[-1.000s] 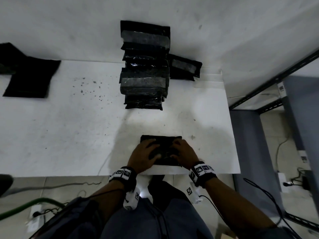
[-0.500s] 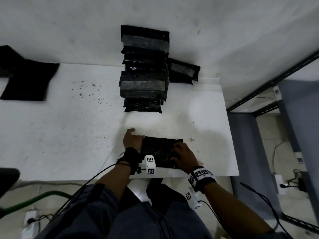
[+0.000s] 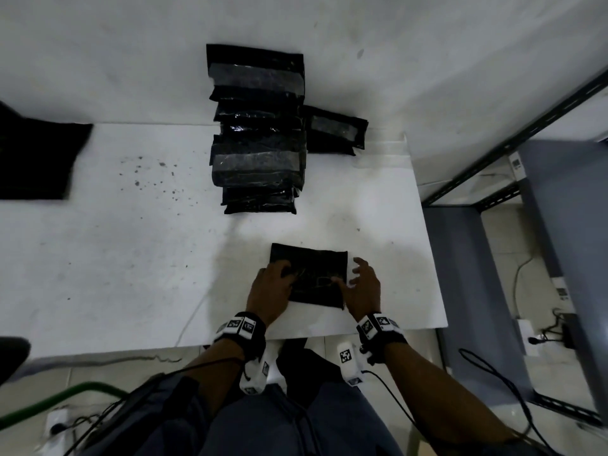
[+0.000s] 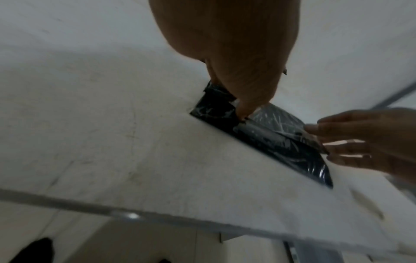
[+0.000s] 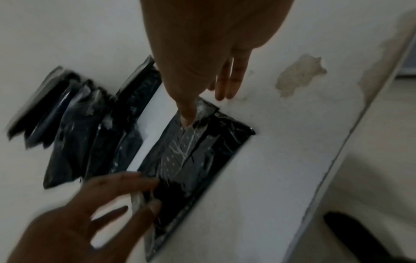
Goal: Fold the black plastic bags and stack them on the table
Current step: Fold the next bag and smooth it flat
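Note:
A folded black plastic bag (image 3: 312,268) lies flat near the front edge of the white table (image 3: 131,258). My left hand (image 3: 274,283) rests on the bag's left part with its fingers laid out over it. My right hand (image 3: 357,279) is at the bag's right edge, fingers spread and straight, and its thumb presses on the bag (image 5: 191,146). In the left wrist view one fingertip touches the bag (image 4: 276,142). A stack of folded black bags (image 3: 260,153) stands further back, with one more folded bag (image 3: 335,131) to its right.
Unfolded black bags (image 3: 36,156) lie at the table's far left. A white wall rises behind the table. A grey metal rack (image 3: 493,179) stands to the right of the table. Cables (image 3: 493,376) run over the floor.
My left hand has come from the bag's left edge onto its top. My right hand has slid from the bag's middle to its right edge and spread its fingers.

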